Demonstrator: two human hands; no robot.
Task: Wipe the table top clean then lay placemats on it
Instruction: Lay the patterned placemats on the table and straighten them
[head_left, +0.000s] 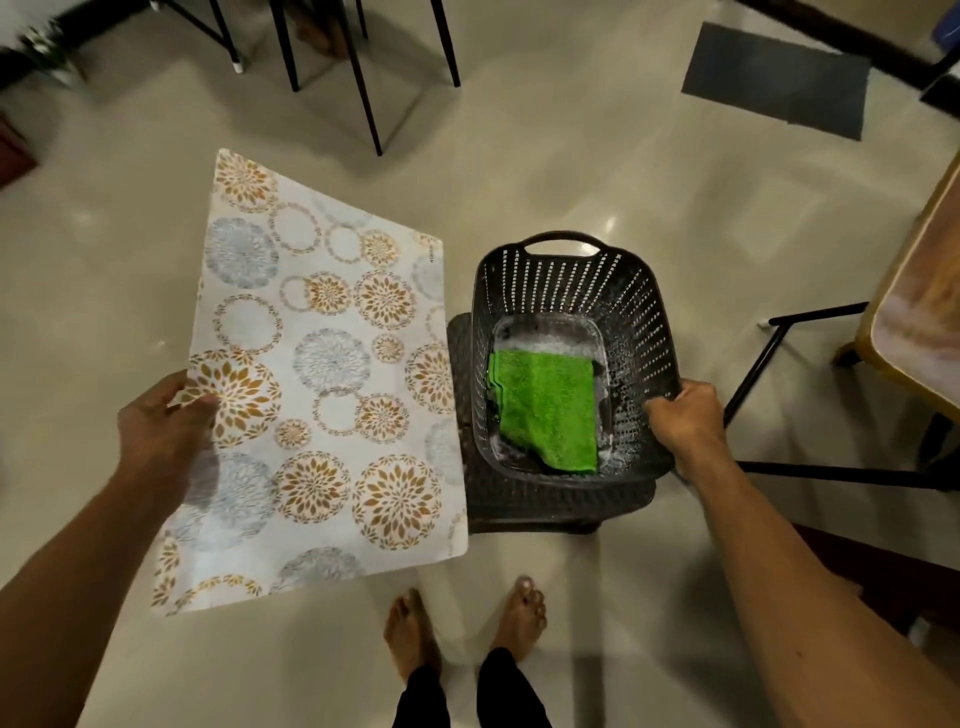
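Left hand (158, 421) closed on the left edge of a placemat (322, 384), thumb on the patterned face, fingers beneath. Placemat held flat in the air above the floor (545, 171), left of centre; white ground, printed with orange and grey floral rings; right edge overlapping the left side of a dark stool (524, 504). Right hand (685, 415) closed over the right rim of a dark perforated basket (576, 291). Basket seated on the stool, tilted towards the viewer, handle on the far side. Green cloth (548, 410) lying folded in the basket bottom, on a pale patch. Table (919, 322) at the far right edge, only a corner visible, wood-rimmed, well apart from the placemat. Bare feet (467, 629) on the floor at near centre. Dark mat (779, 78) far right on the floor. Black chair legs (363, 78) at far centre.
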